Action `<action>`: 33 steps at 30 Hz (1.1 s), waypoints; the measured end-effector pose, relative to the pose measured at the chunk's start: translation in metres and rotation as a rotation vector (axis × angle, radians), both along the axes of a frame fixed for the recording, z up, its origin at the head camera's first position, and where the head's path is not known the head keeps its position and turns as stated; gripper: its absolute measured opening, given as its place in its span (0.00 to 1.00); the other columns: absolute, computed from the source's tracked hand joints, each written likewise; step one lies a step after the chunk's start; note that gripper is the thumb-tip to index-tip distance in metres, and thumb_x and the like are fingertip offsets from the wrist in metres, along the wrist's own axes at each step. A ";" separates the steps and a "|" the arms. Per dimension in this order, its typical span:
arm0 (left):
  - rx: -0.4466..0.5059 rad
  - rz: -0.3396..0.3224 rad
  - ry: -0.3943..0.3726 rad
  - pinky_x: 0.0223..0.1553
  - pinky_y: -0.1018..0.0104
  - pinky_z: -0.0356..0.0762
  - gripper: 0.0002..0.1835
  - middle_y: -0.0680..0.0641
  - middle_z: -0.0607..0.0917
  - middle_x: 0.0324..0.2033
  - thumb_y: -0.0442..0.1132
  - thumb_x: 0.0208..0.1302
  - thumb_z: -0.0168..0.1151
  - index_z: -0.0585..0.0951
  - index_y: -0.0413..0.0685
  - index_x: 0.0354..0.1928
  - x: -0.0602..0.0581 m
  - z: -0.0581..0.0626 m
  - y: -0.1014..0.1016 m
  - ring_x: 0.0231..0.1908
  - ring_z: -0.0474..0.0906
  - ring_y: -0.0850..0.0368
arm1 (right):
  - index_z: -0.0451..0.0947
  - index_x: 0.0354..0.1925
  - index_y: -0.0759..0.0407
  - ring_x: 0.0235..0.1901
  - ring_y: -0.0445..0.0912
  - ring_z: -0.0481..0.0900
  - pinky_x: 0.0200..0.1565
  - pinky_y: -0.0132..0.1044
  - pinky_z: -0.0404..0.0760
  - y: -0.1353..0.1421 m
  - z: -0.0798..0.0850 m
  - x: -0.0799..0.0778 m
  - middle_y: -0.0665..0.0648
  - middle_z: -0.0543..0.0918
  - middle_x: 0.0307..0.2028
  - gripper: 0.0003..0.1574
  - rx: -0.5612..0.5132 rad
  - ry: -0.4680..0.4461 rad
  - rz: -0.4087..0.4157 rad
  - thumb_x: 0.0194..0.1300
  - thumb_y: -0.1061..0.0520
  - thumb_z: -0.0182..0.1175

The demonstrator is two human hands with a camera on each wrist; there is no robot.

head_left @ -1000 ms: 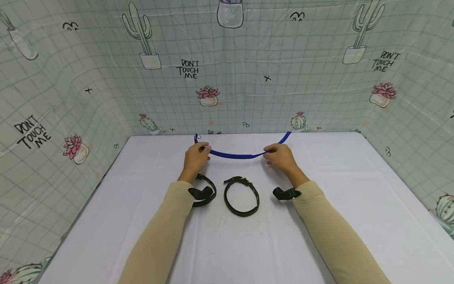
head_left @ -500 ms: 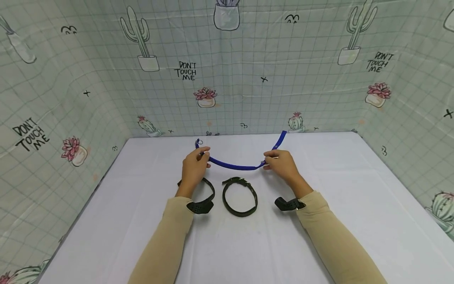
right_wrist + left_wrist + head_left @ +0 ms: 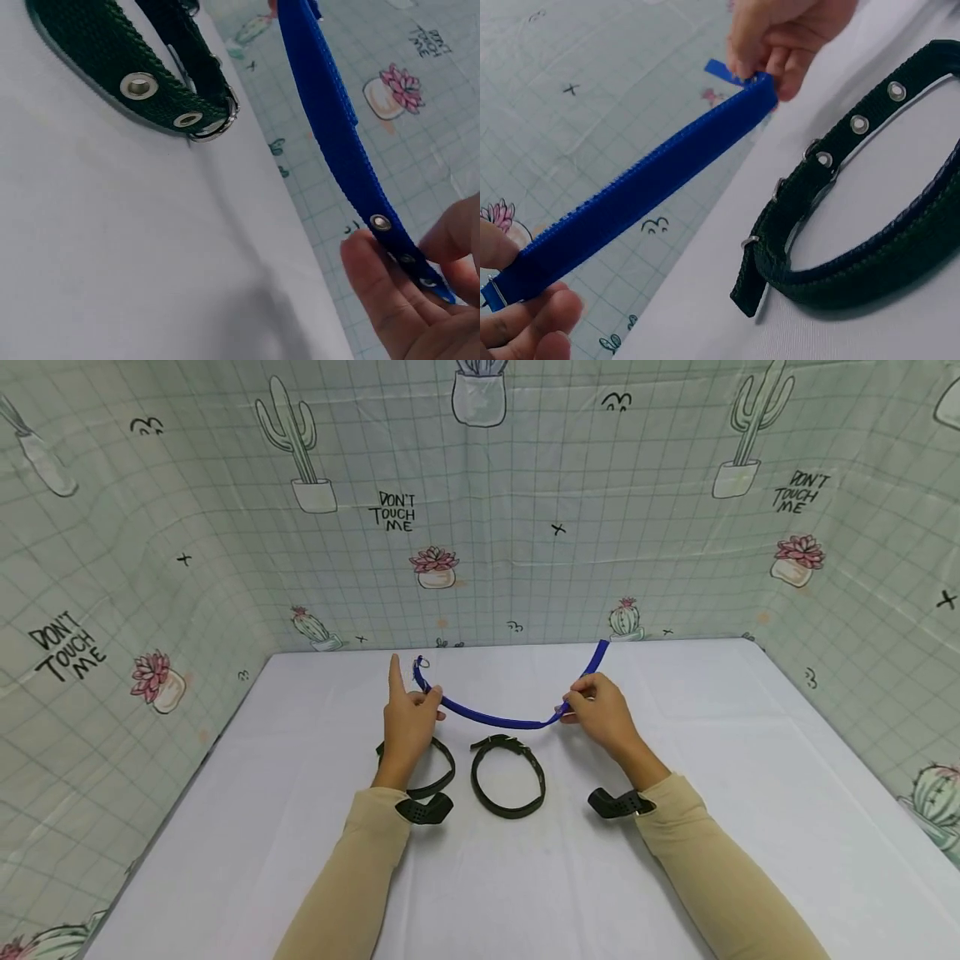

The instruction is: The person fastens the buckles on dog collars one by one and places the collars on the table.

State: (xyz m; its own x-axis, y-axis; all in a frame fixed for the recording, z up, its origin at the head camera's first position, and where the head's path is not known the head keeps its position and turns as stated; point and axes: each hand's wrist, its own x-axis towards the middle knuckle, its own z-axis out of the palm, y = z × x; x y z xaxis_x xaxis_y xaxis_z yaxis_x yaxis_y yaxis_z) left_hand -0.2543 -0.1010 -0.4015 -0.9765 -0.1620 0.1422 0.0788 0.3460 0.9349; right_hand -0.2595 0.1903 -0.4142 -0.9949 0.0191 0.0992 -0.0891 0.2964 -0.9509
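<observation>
I am watching from my remote station as a blue collar (image 3: 502, 722) is sagging in a curve just beyond the middle green collar (image 3: 510, 812), which is lying on the table in a ring and giving me my landmark. Beyond the landmark and to its left, the left hand (image 3: 407, 727) is pinching the blue collar near its buckle end between thumb and fingers, while its index finger is pointing straight out, clear of the strap. Beyond the landmark and to its right, the right hand (image 3: 603, 710) is gripping the other end, with the tip sticking out past the fingers. Through the right wrist camera I am seeing a silver eyelet (image 3: 381, 223) showing on that end.

Just left of the landmark, a second dark collar (image 3: 453, 768) is lying looped, partly hiding behind the left hand and wrist, so I am not seeing all of it. Black wrist units (image 3: 425, 811) are sitting on both wrists, one on either side of the landmark, by the cuffs of tan sleeves (image 3: 352, 868). The white table (image 3: 495, 893) is spreading around the landmark, and a cactus-printed cloth (image 3: 510, 477) is hanging well behind it.
</observation>
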 end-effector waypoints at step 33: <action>0.188 -0.177 -0.149 0.36 0.66 0.77 0.31 0.45 0.88 0.39 0.37 0.71 0.53 0.63 0.49 0.75 0.016 0.004 0.024 0.37 0.82 0.49 | 0.54 0.74 0.67 0.28 0.42 0.86 0.34 0.32 0.84 0.018 -0.009 0.012 0.76 0.81 0.46 0.38 -0.104 0.052 -0.119 0.72 0.65 0.55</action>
State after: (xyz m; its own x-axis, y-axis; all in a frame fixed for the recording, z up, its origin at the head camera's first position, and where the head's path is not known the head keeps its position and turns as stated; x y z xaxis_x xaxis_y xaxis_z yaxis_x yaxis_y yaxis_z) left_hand -0.2382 -0.0769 -0.3975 -0.9998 0.0025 -0.0214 -0.0208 0.1585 0.9871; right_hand -0.2471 0.2080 -0.4230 -0.9786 0.1494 0.1415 -0.1088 0.2082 -0.9720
